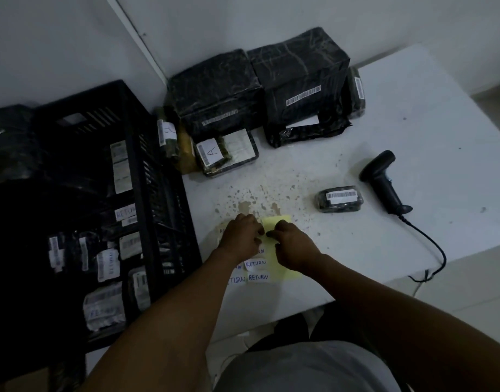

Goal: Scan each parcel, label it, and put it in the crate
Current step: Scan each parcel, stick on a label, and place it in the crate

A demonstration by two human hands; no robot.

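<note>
Labelling step in hand: both hands, left hand (243, 236) and right hand (292, 244), pinching a label off the yellow sheet (274, 222) at surface's near edge. Next: carry it to small parcel (339, 198) beside scanner (383, 181), well right of crate (135, 154).

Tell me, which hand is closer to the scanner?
Right. The right hand is on the yellow sheet, on the side toward the scanner. The left hand is beside it, farther from the scanner.
</note>
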